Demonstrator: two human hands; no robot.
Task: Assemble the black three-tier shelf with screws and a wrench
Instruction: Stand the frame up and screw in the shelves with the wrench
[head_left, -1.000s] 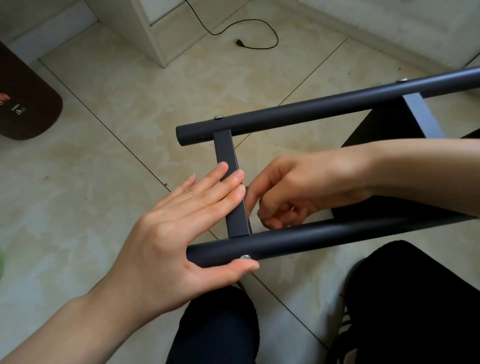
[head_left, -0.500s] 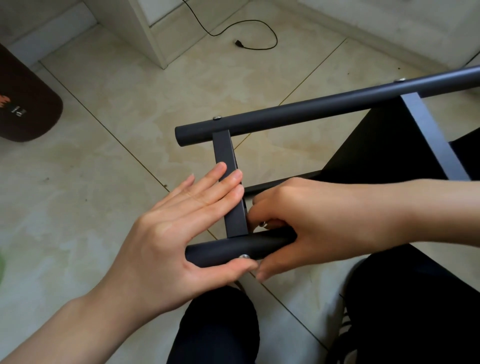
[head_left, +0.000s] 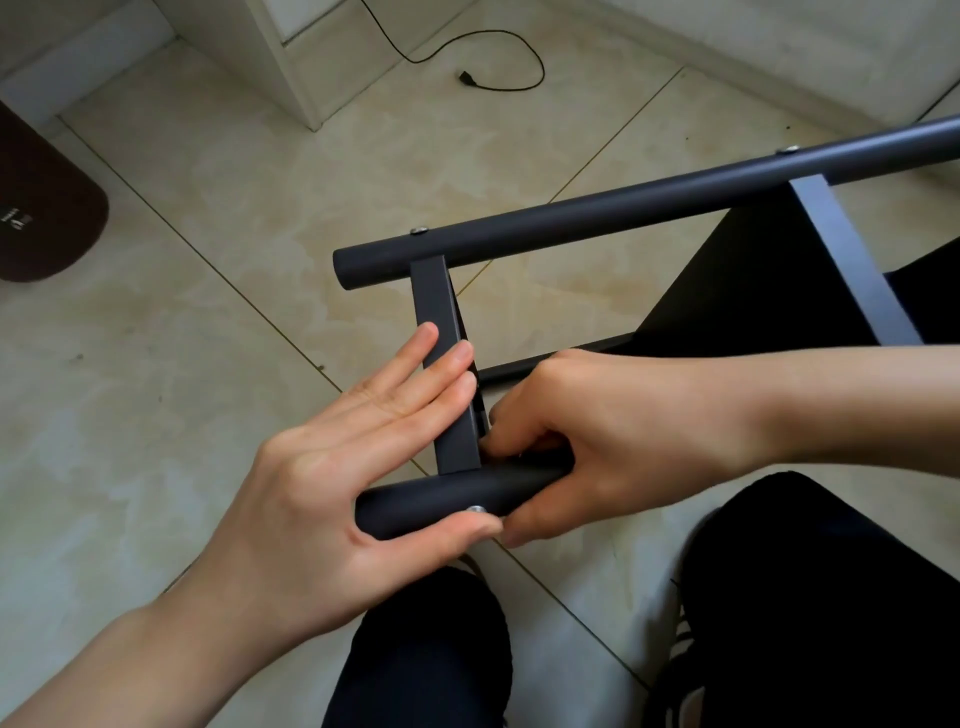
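Down on the tiled floor (head_left: 208, 208), between the person's knees, the black shelf frame (head_left: 753, 291) lies on its side, and all the action is at its near corner. The left hand (head_left: 332, 478) is flat, fingers straight along the short crossbar (head_left: 441, 322), thumb tucked under the near tube (head_left: 447, 501), right beside the silver screw head (head_left: 475, 508). That grip is spread, pressing rather than clutching. The right hand (head_left: 587, 441) is curled round the same tube, its fingertips pinched into the joint behind the crossbar; whether they hold a nut or a small wrench there, I cannot tell, it is hidden.

Here is the danger as I judge it: the screw sits proud at the tube's lower face, and if the crossbar's hole drifts off line, the thread may bite crooked and jam. A flat palm gives little hold, so a sudden twist could slide the crossbar and open the joint. Anything small in those right fingertips could drop and roll across the tiles. The far tube (head_left: 623, 208) already shows two screw heads (head_left: 418, 230); straining this corner might rack the frame against them. Fingers by the joint could get nipped.
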